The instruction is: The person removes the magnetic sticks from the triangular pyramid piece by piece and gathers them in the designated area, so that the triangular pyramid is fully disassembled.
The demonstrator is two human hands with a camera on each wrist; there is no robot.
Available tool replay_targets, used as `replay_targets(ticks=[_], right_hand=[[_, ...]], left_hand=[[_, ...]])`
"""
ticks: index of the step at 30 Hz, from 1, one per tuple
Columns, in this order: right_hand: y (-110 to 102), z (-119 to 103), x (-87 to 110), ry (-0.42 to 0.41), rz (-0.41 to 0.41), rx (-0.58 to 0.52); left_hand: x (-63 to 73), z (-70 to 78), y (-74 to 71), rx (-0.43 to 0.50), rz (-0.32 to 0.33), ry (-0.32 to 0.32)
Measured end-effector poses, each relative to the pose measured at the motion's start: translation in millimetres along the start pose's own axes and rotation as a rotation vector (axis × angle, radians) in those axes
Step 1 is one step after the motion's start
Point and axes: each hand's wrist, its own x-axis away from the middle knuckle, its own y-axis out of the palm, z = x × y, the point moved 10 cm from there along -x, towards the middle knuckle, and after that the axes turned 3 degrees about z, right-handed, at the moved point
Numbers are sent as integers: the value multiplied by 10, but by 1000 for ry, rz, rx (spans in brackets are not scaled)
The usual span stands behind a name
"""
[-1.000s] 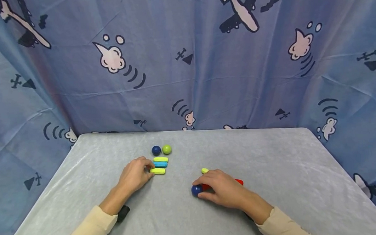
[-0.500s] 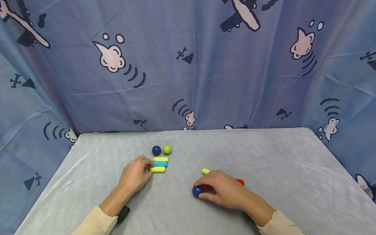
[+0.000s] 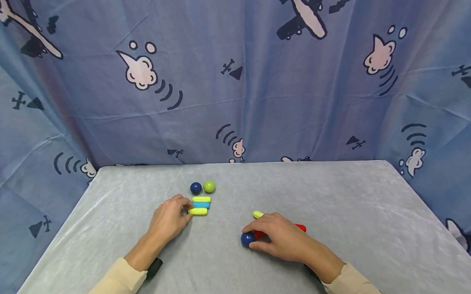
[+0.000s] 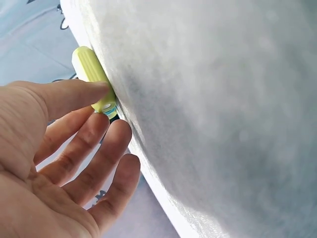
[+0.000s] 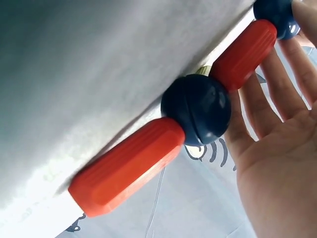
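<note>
My left hand (image 3: 168, 219) pinches the left end of a yellow-green ribbed stick (image 3: 199, 212) between thumb and index finger. Right behind that stick lie a blue stick (image 3: 202, 205) and another yellow-green stick (image 3: 202, 199), side by side. In the left wrist view the thumb lies along the held yellow-green stick. My right hand (image 3: 280, 239) grips a dark blue ball (image 3: 247, 239) with thumb and fingertips. From this ball runs a row seen in the right wrist view: a red stick (image 5: 243, 54), a second blue ball (image 5: 196, 110) and another red stick (image 5: 128, 167).
Behind the left-hand sticks sit a dark blue ball (image 3: 196, 188) and a green ball (image 3: 209, 187). A yellow-green piece (image 3: 257, 214) pokes out beyond my right hand. The light grey table (image 3: 342, 194) ends at a blue patterned curtain (image 3: 200, 78).
The yellow-green stick in my left hand has moved slightly away from me, up against the blue stick. My right hand and its blue ball have hardly moved.
</note>
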Motion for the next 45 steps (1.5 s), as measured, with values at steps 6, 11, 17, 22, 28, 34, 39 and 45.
replay_targets(ticks=[6, 11, 17, 22, 28, 34, 39, 45], right_hand=[[-9, -24, 63, -37, 9, 11], [-112, 23, 102, -31, 56, 21], [-245, 143, 131, -11, 97, 80], [-275, 141, 139, -25, 100, 109], [-258, 72, 82, -48, 103, 149], [-232, 17, -58, -34, 113, 176], [-212, -18, -140, -49, 136, 181], [-224, 46, -121, -21, 142, 152]], left_hand=[[37, -33, 12, 14, -20, -21], [26, -49, -1, 8, -17, -17], [-22, 5, -54, 26, 11, -4], [-9, 241, -149, 6, 86, 54], [134, 706, 10, 72, -6, 154], [205, 1002, 314, 132, -215, 216], [190, 1104, 439, 136, -276, 249], [197, 1127, 484, 154, -288, 250]])
